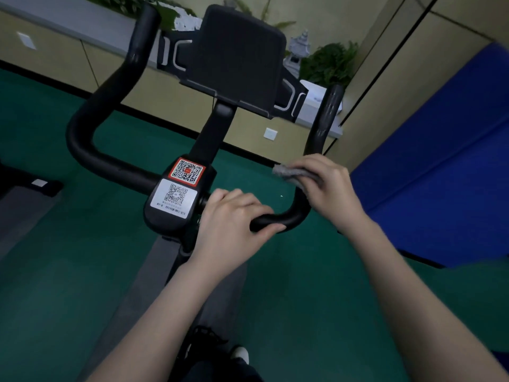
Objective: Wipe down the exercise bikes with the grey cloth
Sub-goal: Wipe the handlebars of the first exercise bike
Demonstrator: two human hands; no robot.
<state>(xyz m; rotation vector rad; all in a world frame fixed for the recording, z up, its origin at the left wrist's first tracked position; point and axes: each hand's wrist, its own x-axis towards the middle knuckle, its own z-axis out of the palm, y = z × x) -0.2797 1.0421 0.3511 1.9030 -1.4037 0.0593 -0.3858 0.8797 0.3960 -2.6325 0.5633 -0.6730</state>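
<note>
A black exercise bike fills the head view, with curved handlebars (91,150), a dark console (237,56) on top and two QR-code stickers (179,188) on the stem. My left hand (231,216) grips the lower right stretch of the handlebar, thumb under the bar. My right hand (327,188) holds the folded grey cloth (292,173) wrapped against the right handlebar bend, just below the upright right grip (327,117). Most of the cloth is hidden under my fingers.
The floor is green (82,271) with a grey mat (154,285) under the bike. A blue padded mat (440,175) leans at the right. Part of another machine (24,177) shows at the left edge. A low wall with plants (330,62) runs behind. My shoe (239,354) is below.
</note>
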